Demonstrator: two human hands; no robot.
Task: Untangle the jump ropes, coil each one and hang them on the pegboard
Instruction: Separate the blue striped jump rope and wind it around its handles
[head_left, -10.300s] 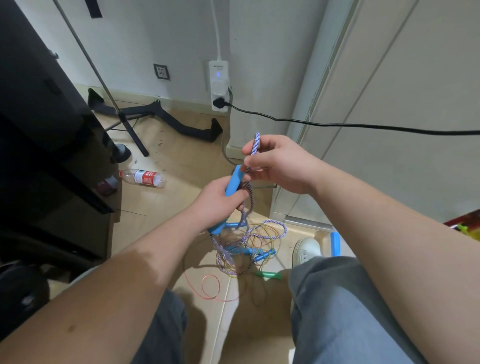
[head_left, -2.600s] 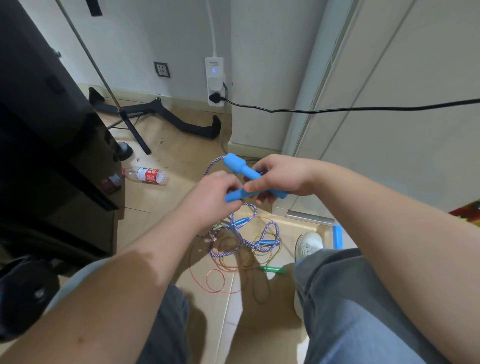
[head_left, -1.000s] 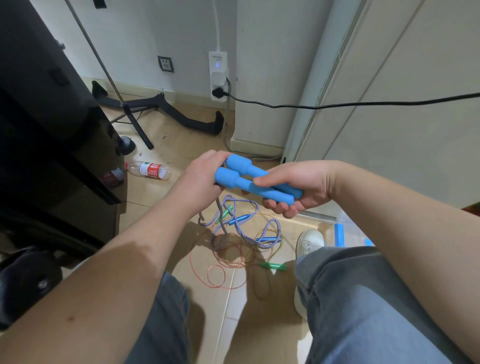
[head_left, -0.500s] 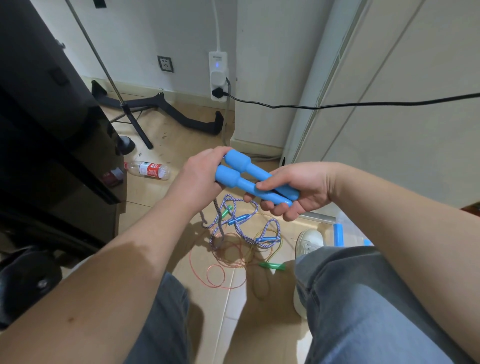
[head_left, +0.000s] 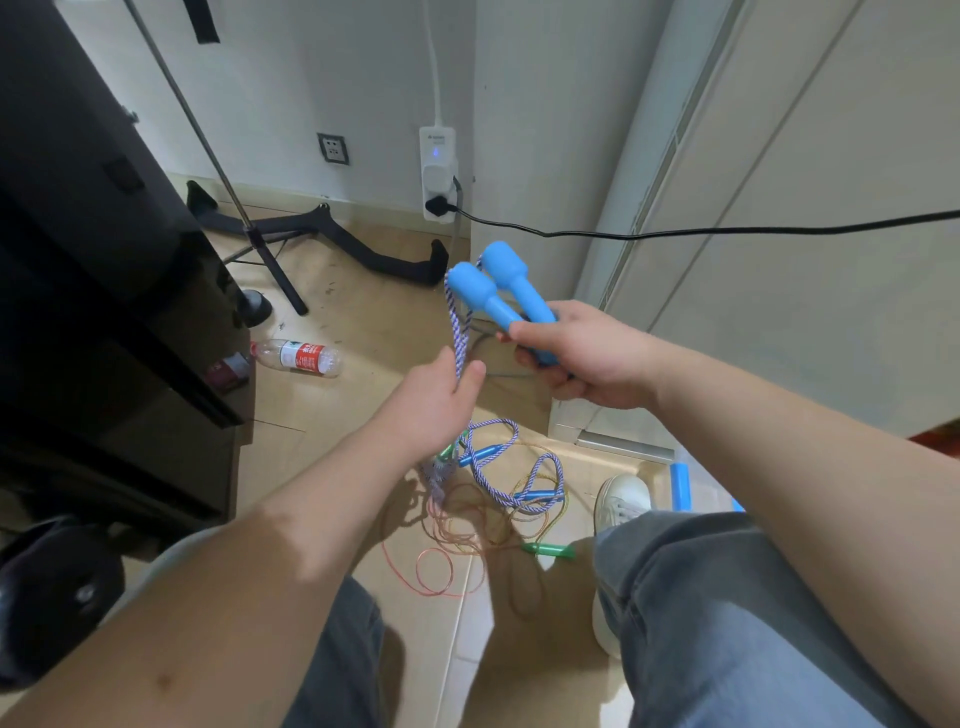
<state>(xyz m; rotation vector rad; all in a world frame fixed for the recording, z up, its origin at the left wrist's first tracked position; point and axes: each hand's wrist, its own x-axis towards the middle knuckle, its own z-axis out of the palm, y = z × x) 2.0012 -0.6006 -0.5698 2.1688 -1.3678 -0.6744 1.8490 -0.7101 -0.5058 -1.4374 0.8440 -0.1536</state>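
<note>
My right hand (head_left: 587, 358) grips two thick blue handles (head_left: 493, 291) side by side, their knob ends pointing up and left. A purple-and-white braided rope (head_left: 460, 332) runs down from the handles into my left hand (head_left: 439, 400), which pinches it between thumb and fingers. Below, the rope drops to a tangle on the floor (head_left: 493, 483) with thin orange and yellow cords, slim blue handles and a green handle (head_left: 550, 550). No pegboard is in view.
A plastic bottle (head_left: 298, 357) lies on the floor to the left beside a black cabinet (head_left: 93, 270). A tripod stand (head_left: 270, 260) rests behind it. A black cable (head_left: 675, 234) crosses the wall from a power strip (head_left: 439, 171). My white shoe (head_left: 621, 501) sits right of the tangle.
My left hand has let go of the handles and slid down onto the rope. My right hand has lifted both handles up and tilted them more upright.
</note>
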